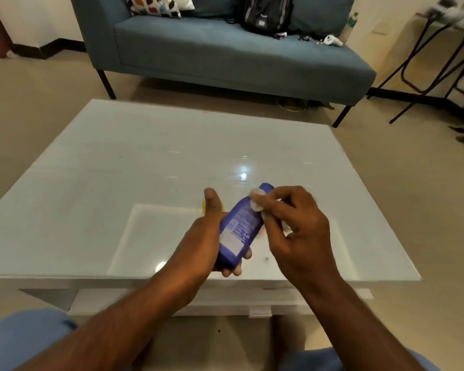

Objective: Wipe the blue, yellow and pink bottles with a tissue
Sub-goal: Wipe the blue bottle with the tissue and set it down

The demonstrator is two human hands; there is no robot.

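My left hand (201, 239) grips the lower end of the blue bottle (240, 226), which tilts up and to the right above the white table (118, 167), its printed label facing me. My right hand (292, 223) pinches a white tissue (256, 200) against the bottle's upper side, near its cap end. A sliver of the yellow bottle (204, 206) peeks out behind my left thumb. A pinkish patch, probably the pink bottle (262, 231), shows between the blue bottle and my right hand; most of it is hidden.
A blue sofa (225, 54) with a patterned cushion (153, 5) and a black backpack (267, 13) stands beyond the table. A folding stand with dark legs (426, 62) is at the far right. My knees in blue trousers (24, 341) sit below the table's near edge.
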